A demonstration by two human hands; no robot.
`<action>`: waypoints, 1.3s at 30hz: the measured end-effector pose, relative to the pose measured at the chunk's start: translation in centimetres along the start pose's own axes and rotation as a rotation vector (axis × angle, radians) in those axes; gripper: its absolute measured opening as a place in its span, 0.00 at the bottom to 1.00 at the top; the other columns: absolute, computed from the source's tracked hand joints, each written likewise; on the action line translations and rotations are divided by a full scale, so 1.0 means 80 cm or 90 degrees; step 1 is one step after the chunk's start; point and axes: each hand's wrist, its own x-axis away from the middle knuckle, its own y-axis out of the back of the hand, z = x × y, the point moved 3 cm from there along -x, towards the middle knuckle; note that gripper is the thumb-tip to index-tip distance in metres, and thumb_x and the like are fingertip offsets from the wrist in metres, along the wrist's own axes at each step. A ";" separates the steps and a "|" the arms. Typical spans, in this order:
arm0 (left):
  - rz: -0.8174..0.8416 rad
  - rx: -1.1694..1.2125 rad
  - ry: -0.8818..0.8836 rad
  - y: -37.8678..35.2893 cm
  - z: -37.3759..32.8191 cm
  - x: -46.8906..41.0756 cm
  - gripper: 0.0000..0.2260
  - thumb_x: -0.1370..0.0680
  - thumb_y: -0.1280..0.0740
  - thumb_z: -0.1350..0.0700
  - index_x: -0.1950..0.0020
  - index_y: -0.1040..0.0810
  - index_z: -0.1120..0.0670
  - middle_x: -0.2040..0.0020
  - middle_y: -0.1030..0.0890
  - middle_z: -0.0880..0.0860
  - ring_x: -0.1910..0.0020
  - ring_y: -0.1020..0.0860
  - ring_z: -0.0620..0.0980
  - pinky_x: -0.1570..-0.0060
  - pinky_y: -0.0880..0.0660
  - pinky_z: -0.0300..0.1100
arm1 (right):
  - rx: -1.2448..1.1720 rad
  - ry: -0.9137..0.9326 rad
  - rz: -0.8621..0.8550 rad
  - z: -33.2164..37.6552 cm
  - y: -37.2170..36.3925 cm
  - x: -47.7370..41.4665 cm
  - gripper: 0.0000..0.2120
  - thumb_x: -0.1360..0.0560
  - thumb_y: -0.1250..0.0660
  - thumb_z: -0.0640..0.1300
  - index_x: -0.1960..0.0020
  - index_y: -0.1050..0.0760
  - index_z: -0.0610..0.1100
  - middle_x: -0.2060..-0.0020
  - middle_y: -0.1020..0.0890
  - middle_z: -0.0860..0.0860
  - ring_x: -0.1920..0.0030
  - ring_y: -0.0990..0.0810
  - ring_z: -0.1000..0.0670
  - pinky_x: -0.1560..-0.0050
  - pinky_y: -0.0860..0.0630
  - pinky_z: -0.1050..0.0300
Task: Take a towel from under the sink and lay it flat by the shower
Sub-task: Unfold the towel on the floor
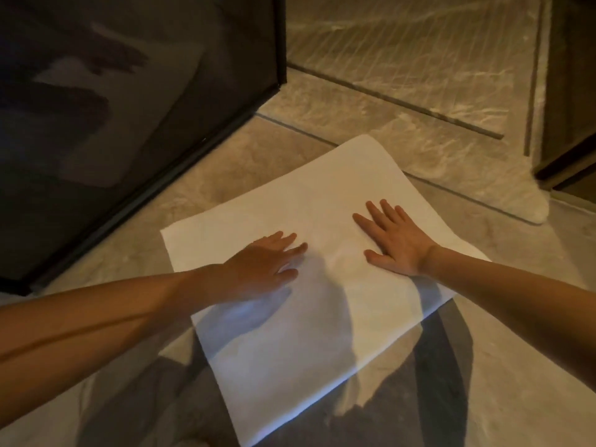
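Observation:
A white towel (309, 321) lies spread flat on the beige stone floor, its far corner pointing toward the shower threshold. My left hand (264, 262) rests palm down on its left half, fingers straight and together. My right hand (392, 237) presses flat on its right half, fingers spread. Neither hand grips the cloth. My arms' shadows fall across the near part of the towel.
A dark glass shower panel (129, 108) with a black frame stands at the left and reflects the towel and my arms. A raised stone threshold (403, 101) runs behind the towel. A dark wooden door edge (571, 91) is at the far right.

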 end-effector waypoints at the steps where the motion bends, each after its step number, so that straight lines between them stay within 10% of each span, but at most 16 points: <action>1: -0.029 -0.032 -0.014 0.008 0.015 0.013 0.26 0.17 0.47 0.44 0.20 0.50 0.44 0.20 0.51 0.49 0.21 0.54 0.51 0.24 0.53 0.46 | 0.003 -0.006 -0.005 0.004 0.007 -0.007 0.37 0.24 0.53 0.67 0.22 0.63 0.54 0.21 0.55 0.44 0.22 0.56 0.39 0.25 0.53 0.41; 7: -0.009 -0.182 0.029 0.016 0.099 0.049 0.27 0.17 0.49 0.42 0.21 0.58 0.43 0.20 0.58 0.48 0.21 0.59 0.51 0.24 0.56 0.49 | -0.155 -0.214 -0.073 0.080 0.031 -0.018 0.33 0.22 0.47 0.58 0.22 0.51 0.49 0.24 0.47 0.39 0.26 0.45 0.34 0.32 0.38 0.37; 19: -0.035 -0.165 0.068 -0.055 0.128 0.063 0.30 0.21 0.54 0.37 0.24 0.66 0.40 0.20 0.61 0.53 0.22 0.61 0.60 0.28 0.51 0.65 | -0.113 -0.224 -0.043 0.185 -0.006 -0.027 0.35 0.21 0.59 0.65 0.22 0.68 0.50 0.24 0.62 0.35 0.27 0.63 0.26 0.33 0.54 0.22; 29: -0.003 -0.168 0.092 -0.070 0.130 0.145 0.30 0.18 0.52 0.40 0.22 0.62 0.44 0.21 0.61 0.59 0.23 0.58 0.63 0.28 0.50 0.60 | -0.051 -0.049 -0.053 0.189 0.017 -0.081 0.37 0.28 0.65 0.70 0.23 0.67 0.58 0.22 0.59 0.41 0.24 0.62 0.32 0.29 0.58 0.28; 39: -0.140 -0.174 -0.040 -0.045 0.196 0.111 0.25 0.18 0.54 0.41 0.22 0.57 0.38 0.19 0.55 0.52 0.21 0.57 0.54 0.24 0.54 0.56 | -0.210 -0.276 -0.164 0.231 0.001 -0.051 0.27 0.22 0.61 0.63 0.23 0.57 0.65 0.21 0.52 0.50 0.22 0.57 0.44 0.24 0.58 0.40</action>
